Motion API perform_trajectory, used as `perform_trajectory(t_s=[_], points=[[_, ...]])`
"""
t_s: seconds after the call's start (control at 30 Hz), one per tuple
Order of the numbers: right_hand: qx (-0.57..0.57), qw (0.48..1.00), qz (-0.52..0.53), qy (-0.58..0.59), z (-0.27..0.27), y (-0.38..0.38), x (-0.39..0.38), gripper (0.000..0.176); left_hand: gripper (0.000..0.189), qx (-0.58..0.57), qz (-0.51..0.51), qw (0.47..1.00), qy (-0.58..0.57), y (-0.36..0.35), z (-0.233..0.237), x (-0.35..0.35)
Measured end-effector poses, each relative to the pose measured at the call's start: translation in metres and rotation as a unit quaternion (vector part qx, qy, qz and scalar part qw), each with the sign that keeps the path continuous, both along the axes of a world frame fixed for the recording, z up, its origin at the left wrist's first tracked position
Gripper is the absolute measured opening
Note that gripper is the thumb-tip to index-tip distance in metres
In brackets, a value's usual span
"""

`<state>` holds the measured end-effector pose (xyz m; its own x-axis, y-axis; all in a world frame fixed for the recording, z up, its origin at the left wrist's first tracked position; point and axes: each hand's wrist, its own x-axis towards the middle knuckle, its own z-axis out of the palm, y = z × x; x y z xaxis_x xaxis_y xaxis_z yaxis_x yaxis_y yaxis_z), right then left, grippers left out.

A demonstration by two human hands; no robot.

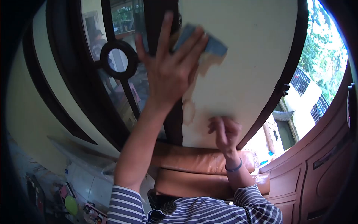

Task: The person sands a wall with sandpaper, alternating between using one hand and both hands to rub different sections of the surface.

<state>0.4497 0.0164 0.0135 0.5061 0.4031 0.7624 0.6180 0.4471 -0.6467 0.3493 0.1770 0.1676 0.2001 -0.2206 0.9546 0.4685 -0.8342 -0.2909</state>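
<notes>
My left hand [167,71] is raised high against a cream wall [242,74]. Its index and middle fingers press a flat blue-grey piece of sandpaper [214,44] to the wall, while two other fingers stretch away from it; the thumb is hidden. Just below the sandpaper, a brownish bare patch [209,63] shows in the paint, with a fainter ring-shaped mark [189,111] lower down. Lower right, my right hand [225,130] hovers near the wall, slightly blurred, its fingers curled in with nothing visible in them. A dark band circles that wrist.
Dark-framed window panes [119,59] with a round ornament stand left of the wall. A brown leather seat [194,183] lies below, between me and the wall. Carved reddish wooden panelling [298,183] is at right, beside a bright opening. Several items, including a green round object [71,205], lie lower left.
</notes>
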Motion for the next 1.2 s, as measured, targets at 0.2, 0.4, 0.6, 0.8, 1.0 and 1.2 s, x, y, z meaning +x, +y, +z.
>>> perform_trajectory(t_s=[0.2, 0.4, 0.6, 0.8, 1.0, 1.2], points=[[-0.107, 0.991, 0.038, 0.071, -0.012, 0.029, -0.024, 0.030, 0.045, -0.041, -0.002, 0.999, 0.030, -0.001, -0.038, -0.012], [-0.137, 0.984, -0.003, 0.111, -0.009, 0.028, -0.021, 0.035, 0.042, -0.165, 0.032, 0.983, 0.074, 0.000, -0.158, -0.074], [-0.158, 0.976, 0.007, 0.151, 0.005, 0.030, -0.023, 0.040, 0.040, -0.302, -0.040, 0.952, -0.006, -0.009, -0.234, -0.085], [-0.160, 0.971, 0.023, 0.178, 0.008, 0.031, -0.022, 0.044, 0.042, -0.295, -0.072, 0.952, 0.037, -0.004, -0.265, -0.090], [-0.167, 0.968, 0.018, 0.185, 0.012, 0.031, -0.024, 0.045, 0.040, -0.343, -0.139, 0.929, 0.027, 0.001, -0.286, -0.084], [-0.163, 0.968, 0.014, 0.192, 0.012, 0.032, -0.025, 0.045, 0.039, -0.391, -0.133, 0.911, -0.004, 0.000, -0.289, -0.083]])
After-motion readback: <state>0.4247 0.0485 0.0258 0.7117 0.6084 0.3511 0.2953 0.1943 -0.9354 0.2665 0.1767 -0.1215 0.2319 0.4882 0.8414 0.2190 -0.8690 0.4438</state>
